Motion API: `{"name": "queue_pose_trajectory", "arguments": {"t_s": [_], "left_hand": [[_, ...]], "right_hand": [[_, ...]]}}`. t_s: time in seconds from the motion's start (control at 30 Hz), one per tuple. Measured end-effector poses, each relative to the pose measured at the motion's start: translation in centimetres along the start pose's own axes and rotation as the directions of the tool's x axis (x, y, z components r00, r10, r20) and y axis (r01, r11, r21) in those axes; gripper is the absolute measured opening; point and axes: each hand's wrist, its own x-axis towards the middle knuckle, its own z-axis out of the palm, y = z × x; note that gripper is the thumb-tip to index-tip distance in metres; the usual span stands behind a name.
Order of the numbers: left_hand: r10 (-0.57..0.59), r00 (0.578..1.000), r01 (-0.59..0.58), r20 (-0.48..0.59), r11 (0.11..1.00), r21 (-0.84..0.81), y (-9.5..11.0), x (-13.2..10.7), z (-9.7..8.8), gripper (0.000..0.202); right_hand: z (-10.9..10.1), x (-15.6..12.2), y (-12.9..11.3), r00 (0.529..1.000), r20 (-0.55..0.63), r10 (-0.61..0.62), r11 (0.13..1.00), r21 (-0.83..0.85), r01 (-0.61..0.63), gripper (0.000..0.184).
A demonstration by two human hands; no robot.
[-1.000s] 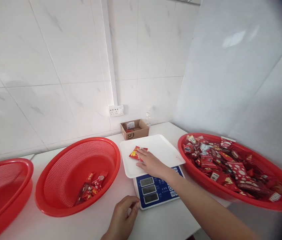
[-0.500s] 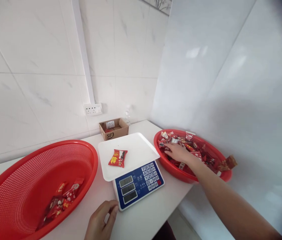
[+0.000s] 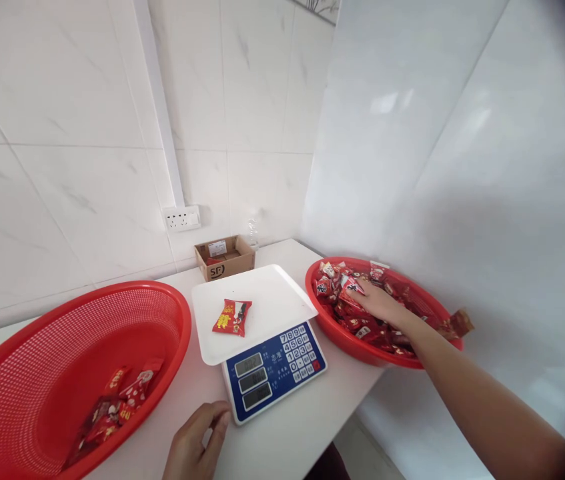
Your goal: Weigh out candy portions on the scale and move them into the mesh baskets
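Note:
My right hand (image 3: pixel 379 303) reaches into the right red basket (image 3: pixel 342 341), its fingers closed on a red snack packet (image 3: pixel 351 291) amid a heap of similar wrapped snacks. At the front left corner of the digital scale (image 3: pixel 277 373), my left hand (image 3: pixel 199 437) rests on the table, fingers curled toward the thumb with nothing seen in them. On the scale's white tray (image 3: pixel 275 293) lies one red and yellow snack packet (image 3: pixel 232 317). The figures on the scale's displays are too faint to read surely.
A larger red basket (image 3: pixel 167 297) stands at the left with several snack packets (image 3: pixel 122 407) at its bottom. Behind the scale are a small cardboard box (image 3: pixel 227 267) and a clear plastic bottle (image 3: pixel 253 230). A wall socket (image 3: pixel 182 218) sits above the table.
My right hand has moved slightly right and back within the basket, and a red packet now shows at its fingertips. My left hand keeps its place by the scale.

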Motion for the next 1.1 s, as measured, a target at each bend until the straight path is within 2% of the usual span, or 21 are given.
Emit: {"name": "queue_pose_trajectory", "arguments": {"t_s": [0.17,0.3,0.4,0.5,0.57,0.63,0.73,0.83,1.1], "left_hand": [[0.008,0.998,-0.009,0.067,1.0,0.008,-0.3,0.2,-0.5,0.032],[-0.004,0.99,-0.003,0.138,0.999,0.046,0.0,0.2,-0.8,0.029],[-0.012,0.986,0.001,0.164,0.998,0.065,0.3,0.2,-0.9,0.028],[-0.033,0.987,0.021,0.157,0.997,0.08,0.2,0.2,-0.9,0.025],[-0.053,0.986,0.04,0.157,0.996,0.081,0.1,0.2,-0.9,0.023],[-0.069,0.984,0.056,0.167,0.995,0.082,0.0,0.2,-0.9,0.022],[-0.082,0.979,0.069,0.188,0.995,0.077,-0.2,0.2,-0.7,0.021],[-0.087,0.975,0.073,0.204,0.995,0.073,-0.2,0.1,-0.7,0.021],[-0.075,0.967,0.055,0.244,0.995,0.086,0.4,0.0,-0.8,0.022]], "right_hand": [[0.1,0.1,-2.1,0.992,-0.122,0.037,0.993,0.119,-0.022,0.054],[0.5,-0.4,-5.9,0.986,-0.164,-0.029,0.978,0.2,0.062,0.051],[1.1,-1.1,-10.0,0.976,-0.047,-0.211,0.955,0.204,0.216,0.043],[2.5,-1.8,-14.2,0.92,0.133,-0.369,0.923,0.166,0.346,0.037],[3.7,-2.0,-16.4,0.88,0.243,-0.408,0.913,0.109,0.393,0.038],[5.1,-1.8,-17.8,0.861,0.32,-0.396,0.914,0.048,0.402,0.036],[6.2,-1.3,-18.3,0.892,0.298,-0.341,0.934,0.003,0.357,0.033],[6.3,-0.8,-17.7,0.918,0.239,-0.316,0.947,0.029,0.319,0.037],[5.8,0.0,-16.6,0.926,0.13,-0.354,0.924,0.206,0.324,0.037]]}}
